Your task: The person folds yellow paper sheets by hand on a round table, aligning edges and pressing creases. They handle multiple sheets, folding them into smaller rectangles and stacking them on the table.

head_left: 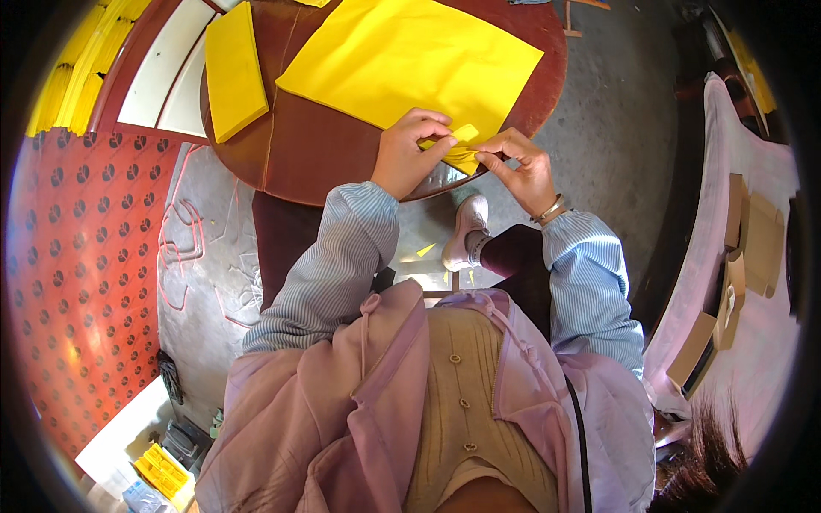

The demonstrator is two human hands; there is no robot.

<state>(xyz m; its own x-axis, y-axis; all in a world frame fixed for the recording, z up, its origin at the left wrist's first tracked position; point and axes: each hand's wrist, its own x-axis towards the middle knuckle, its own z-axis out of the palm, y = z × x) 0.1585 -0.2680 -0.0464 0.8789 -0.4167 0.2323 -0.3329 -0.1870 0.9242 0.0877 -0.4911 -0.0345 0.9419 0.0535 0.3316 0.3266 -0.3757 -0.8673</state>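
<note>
A large yellow fabric sheet (410,64) lies spread over the round reddish-brown table (325,162), its near corner reaching the table's front edge. At that corner my left hand (413,150) pinches the gathered cloth between thumb and fingers. My right hand (523,168), with a bracelet at the wrist, grips the same corner from the right, thumb and forefinger together. Small folds and a short yellow flap show between the two hands. Left of the sheet rests a folded yellow stack (233,73), apart from both hands.
Red patterned board (94,256) stands at the left, with yellow stacks (81,64) above it. Pinkish cord (184,231) lies loose on the grey floor (611,120). Opened cardboard boxes (757,244) sit on a pale-covered surface (684,321) at the right.
</note>
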